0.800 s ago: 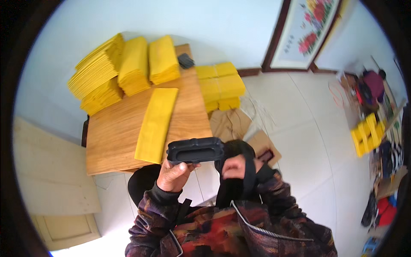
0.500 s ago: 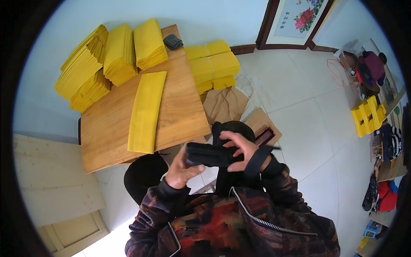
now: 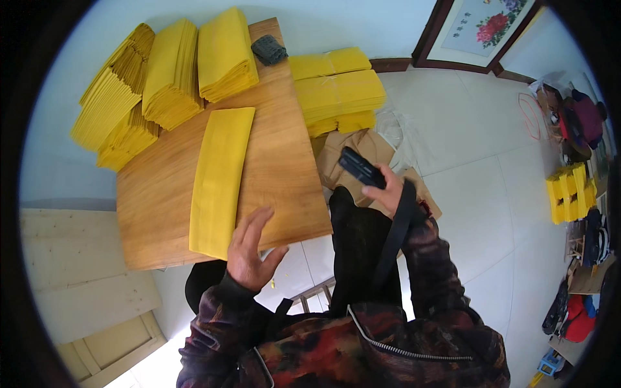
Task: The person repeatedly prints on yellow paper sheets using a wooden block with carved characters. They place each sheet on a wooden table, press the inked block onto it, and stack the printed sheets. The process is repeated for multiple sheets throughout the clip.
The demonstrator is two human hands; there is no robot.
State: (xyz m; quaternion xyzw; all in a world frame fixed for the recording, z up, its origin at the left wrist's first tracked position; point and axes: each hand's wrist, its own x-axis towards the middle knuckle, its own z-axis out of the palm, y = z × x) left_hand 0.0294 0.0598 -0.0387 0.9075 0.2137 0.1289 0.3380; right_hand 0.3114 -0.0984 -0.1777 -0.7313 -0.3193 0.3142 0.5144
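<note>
Below you, a pale tiled floor [image 3: 479, 194] runs under the square wooden table [image 3: 278, 155], stacked with yellow paper bundles [image 3: 168, 71]. Your left hand [image 3: 251, 249] spreads open over the near edge, touching a long yellow paper sheaf [image 3: 220, 174]. Your right hand [image 3: 388, 191], off the table's side, clasps a flat black device [image 3: 361, 167].

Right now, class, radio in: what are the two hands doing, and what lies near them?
Left hand open, at near end of yellow paper strip. Right hand gripping black device, off table. Yellow stacks beyond.

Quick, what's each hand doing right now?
Left hand: open, fingers spread over the wooden table edge.
Right hand: closed on a black device.
</note>
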